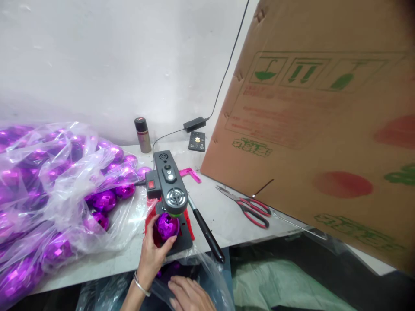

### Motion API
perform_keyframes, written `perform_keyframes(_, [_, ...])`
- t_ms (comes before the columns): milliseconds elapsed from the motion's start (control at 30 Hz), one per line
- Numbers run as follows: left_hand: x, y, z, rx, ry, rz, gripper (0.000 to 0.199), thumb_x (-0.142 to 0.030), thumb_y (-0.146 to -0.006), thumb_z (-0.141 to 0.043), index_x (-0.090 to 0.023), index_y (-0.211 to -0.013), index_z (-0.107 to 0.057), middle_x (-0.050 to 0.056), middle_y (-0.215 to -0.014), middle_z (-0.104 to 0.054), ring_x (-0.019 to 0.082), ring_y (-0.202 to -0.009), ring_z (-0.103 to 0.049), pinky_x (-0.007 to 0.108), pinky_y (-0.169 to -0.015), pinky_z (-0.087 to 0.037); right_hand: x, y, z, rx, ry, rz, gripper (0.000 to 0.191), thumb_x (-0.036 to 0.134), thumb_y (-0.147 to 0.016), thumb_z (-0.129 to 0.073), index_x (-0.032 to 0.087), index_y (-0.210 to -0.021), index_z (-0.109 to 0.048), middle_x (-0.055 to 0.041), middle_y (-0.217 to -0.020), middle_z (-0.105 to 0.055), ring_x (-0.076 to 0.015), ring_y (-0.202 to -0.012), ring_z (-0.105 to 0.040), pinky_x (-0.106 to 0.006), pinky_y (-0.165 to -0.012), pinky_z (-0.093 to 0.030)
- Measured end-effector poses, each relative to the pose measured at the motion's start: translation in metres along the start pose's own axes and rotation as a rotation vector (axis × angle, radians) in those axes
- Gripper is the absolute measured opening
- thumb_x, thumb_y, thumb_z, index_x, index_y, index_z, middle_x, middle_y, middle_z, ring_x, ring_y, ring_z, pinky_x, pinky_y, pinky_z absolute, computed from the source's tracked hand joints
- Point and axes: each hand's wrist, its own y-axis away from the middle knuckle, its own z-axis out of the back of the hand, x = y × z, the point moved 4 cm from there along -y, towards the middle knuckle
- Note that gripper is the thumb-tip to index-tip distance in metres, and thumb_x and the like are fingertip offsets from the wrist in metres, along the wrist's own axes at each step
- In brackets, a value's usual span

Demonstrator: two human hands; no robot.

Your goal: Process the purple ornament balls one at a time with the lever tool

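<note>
My left hand (152, 255), with a bracelet at the wrist, grips a shiny purple mirrored ball (167, 226) between thumb and fingers. The ball is under the front end of a dark grey device (170, 183), above its dark base plate. A small black box with a red switch (151, 184) sits at the device's left side. My right hand (189, 293) is low in the view, beside clear plastic below the table edge. Its fingers are bent together, and what they hold, if anything, is hidden.
Purple balls in clear plastic (58, 185) cover the table's left part. A black-handled tool (207, 235) lies right of the device, then scissors (248, 207). A large carton (308, 129) leans at the right. A bottle (143, 136) and a power adapter (195, 124) are behind.
</note>
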Motion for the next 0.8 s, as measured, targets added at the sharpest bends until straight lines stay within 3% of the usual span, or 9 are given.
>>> perform_keyframes(233, [-0.006, 0.011, -0.010, -0.010, -0.148, -0.216, 0.068, -0.053, -0.086, -0.087, -0.022, -0.142, -0.062, 0.019, -0.147, -0.072, 0.043, -0.141, -0.070, 0.065, -0.124, -0.055, 0.010, -0.004, 0.008, -0.032, 0.024, -0.027, 0.029, 0.035, -0.102, -0.076, 0.030, -0.130, -0.073, 0.0012, -0.111, -0.087, -0.0191, -0.088, -0.085, -0.025, -0.087, -0.069])
perform_keyframes(433, [-0.009, 0.000, -0.005, 0.028, -0.149, -0.111, 0.080, -0.058, -0.080, -0.090, -0.021, -0.144, -0.060, 0.018, -0.140, -0.073, 0.043, -0.134, -0.073, 0.066, -0.118, -0.058, 0.003, 0.012, -0.003, 0.002, 0.030, -0.041, 0.032, 0.040, -0.105, -0.075, 0.030, -0.135, -0.072, -0.0004, -0.114, -0.087, -0.0181, -0.092, -0.084, -0.023, -0.091, -0.067])
perform_keyframes(600, [-0.012, -0.012, -0.014, 0.064, -0.123, -0.089, 0.074, -0.055, -0.075, -0.089, -0.021, -0.136, -0.063, 0.013, -0.130, -0.075, 0.039, -0.125, -0.074, 0.062, -0.115, -0.059, 0.003, 0.013, -0.003, -0.003, 0.051, -0.025, 0.033, 0.039, -0.102, -0.078, 0.029, -0.133, -0.073, -0.0010, -0.113, -0.088, -0.0189, -0.091, -0.084, -0.023, -0.089, -0.067])
perform_keyframes(700, [-0.003, -0.015, -0.024, 0.085, -0.088, -0.053, 0.080, -0.051, -0.072, -0.090, -0.021, -0.140, -0.061, 0.012, -0.128, -0.075, 0.038, -0.123, -0.075, 0.061, -0.113, -0.060, 0.008, 0.003, 0.009, -0.030, 0.059, -0.023, 0.028, 0.036, -0.103, -0.076, 0.029, -0.131, -0.074, -0.0010, -0.110, -0.088, -0.0188, -0.089, -0.085, -0.022, -0.086, -0.068])
perform_keyframes(800, [0.007, -0.013, -0.030, 0.074, -0.077, -0.016, 0.089, -0.051, -0.067, -0.091, -0.018, -0.144, -0.060, 0.015, -0.130, -0.075, 0.041, -0.123, -0.075, 0.065, -0.114, -0.059, 0.009, -0.014, 0.039, -0.057, 0.031, 0.006, 0.024, 0.038, -0.110, -0.066, 0.029, -0.129, -0.077, -0.0011, -0.107, -0.089, -0.0173, -0.088, -0.085, -0.020, -0.085, -0.068])
